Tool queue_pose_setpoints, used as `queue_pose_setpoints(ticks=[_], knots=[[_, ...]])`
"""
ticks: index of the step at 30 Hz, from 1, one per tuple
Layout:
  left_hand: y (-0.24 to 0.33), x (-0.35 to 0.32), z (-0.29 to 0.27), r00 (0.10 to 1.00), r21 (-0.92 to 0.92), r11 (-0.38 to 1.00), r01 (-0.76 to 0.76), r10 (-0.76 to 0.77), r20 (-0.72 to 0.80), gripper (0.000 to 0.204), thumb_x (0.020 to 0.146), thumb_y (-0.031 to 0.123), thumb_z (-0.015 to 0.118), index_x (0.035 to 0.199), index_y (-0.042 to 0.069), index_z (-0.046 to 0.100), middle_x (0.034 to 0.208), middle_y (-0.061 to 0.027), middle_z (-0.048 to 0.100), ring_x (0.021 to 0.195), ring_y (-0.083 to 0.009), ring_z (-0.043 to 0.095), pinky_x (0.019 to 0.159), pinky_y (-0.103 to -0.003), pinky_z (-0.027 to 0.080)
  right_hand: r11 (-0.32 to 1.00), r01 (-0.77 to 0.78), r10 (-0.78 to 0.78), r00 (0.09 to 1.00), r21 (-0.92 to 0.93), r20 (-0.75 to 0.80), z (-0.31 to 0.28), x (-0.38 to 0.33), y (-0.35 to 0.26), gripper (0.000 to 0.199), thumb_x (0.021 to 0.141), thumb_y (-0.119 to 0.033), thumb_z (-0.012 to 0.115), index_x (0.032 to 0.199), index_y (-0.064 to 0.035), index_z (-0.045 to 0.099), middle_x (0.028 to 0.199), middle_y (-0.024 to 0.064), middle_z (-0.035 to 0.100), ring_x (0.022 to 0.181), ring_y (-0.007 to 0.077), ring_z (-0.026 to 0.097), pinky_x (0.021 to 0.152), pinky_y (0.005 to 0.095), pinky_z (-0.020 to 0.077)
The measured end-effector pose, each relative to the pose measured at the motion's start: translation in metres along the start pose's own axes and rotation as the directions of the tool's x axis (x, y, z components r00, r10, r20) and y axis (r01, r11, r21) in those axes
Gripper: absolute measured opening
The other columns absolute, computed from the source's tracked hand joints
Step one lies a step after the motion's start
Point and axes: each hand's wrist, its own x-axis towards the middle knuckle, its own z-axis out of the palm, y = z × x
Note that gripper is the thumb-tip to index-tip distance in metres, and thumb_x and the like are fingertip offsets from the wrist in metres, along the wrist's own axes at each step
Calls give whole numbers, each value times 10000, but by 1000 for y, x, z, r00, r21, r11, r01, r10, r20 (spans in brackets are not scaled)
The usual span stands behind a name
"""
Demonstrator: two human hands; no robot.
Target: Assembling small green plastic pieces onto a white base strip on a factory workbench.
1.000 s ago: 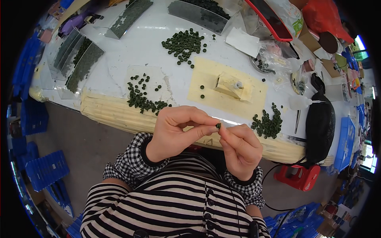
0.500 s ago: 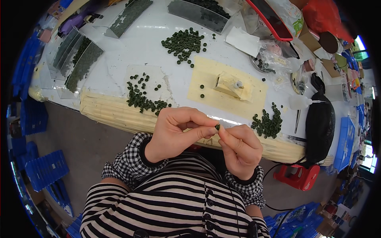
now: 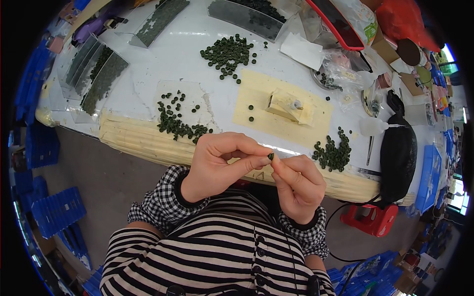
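Between the fingertips of both hands is a small dark green round piece (image 3: pixel 270 156), held just in front of the table's padded edge. My left hand (image 3: pixel 217 160) pinches it with thumb and forefinger. From the other side my right hand (image 3: pixel 298 185) closes on it, thumb and forefinger pressed together. Fingers cover most of the piece. Beyond the left hand lies a pile of similar green pieces (image 3: pixel 180 126) on a clear sheet. Another pile (image 3: pixel 333 153) is to the right of my right hand. A cream block (image 3: pixel 289 109) stands on a yellow mat (image 3: pixel 247 98) ahead.
Farther back lies a larger pile of green pieces (image 3: pixel 228 53). Clear trays (image 3: pixel 103 81) stand at the left. A phone with a red case (image 3: pixel 340 29), a white squeeze bottle (image 3: pixel 373 127) and a black bag (image 3: pixel 397 153) occupy the right. A red stool (image 3: pixel 370 220) is below the table.
Both hands stay in nearly the same place. The green piece has turned or shifted very slightly between the fingertips.
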Motion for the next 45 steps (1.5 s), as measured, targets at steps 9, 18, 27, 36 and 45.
queue_pose_setpoints(ticks=[9, 18, 27, 36, 45], knots=[[0, 1, 0, 1000, -13, 1000, 8, -8, -9, 174, 869, -55, 660, 1041, -52, 688, 951, -113, 696, 870, -128, 669, 792, -238, 551, 1000, 9, -9, 1000, -25, -22, 2, 1, 2, 351, 746, 55, 739, 1087, -26, 722, 817, 65, 638, 680, 178, 590, 585, 266, 469], [-8, 4, 1, 949, -540, 790, 290, -312, 53, 157, 949, 59, 603, 1092, 3, 636, 973, -120, 696, 833, -142, 669, 754, -238, 562, 969, -97, 32, 961, -227, -274, -11, 26, 12, 322, 758, 61, 724, 1068, -27, 723, 849, 79, 629, 699, 176, 582, 615, 270, 465], [-22, 1, -7, 907, -796, 474, 377, -365, 212, 175, 974, 76, 560, 1128, 25, 626, 1029, -115, 676, 880, -140, 652, 765, -213, 562, 857, -87, -17, 980, -509, -196, -6, 54, 35, 211, 758, -36, 753, 962, -42, 701, 936, 71, 623, 829, 234, 576, 699, 333, 468], [-25, 2, -3, 934, -808, 485, 336, -286, 216, 188, 982, 71, 537, 1150, 27, 612, 1223, -170, 618, 1077, -203, 635, 915, -251, 558, 978, -56, -16, 942, -202, -336, -13, 47, -9, 135, 797, 14, 721, 923, 1, 677, 908, 109, 641, 818, 217, 616, 720, 294, 490], [-21, 3, 0, 933, -808, 477, 345, -267, 241, 183, 984, 67, 531, 1142, 12, 607, 1242, -165, 605, 1118, -218, 617, 949, -255, 544, 958, -180, 233, 943, 223, -237, 5, 37, -11, 77, 865, -10, 669, 928, 9, 628, 894, 119, 655, 849, 223, 632, 759, 301, 506]])
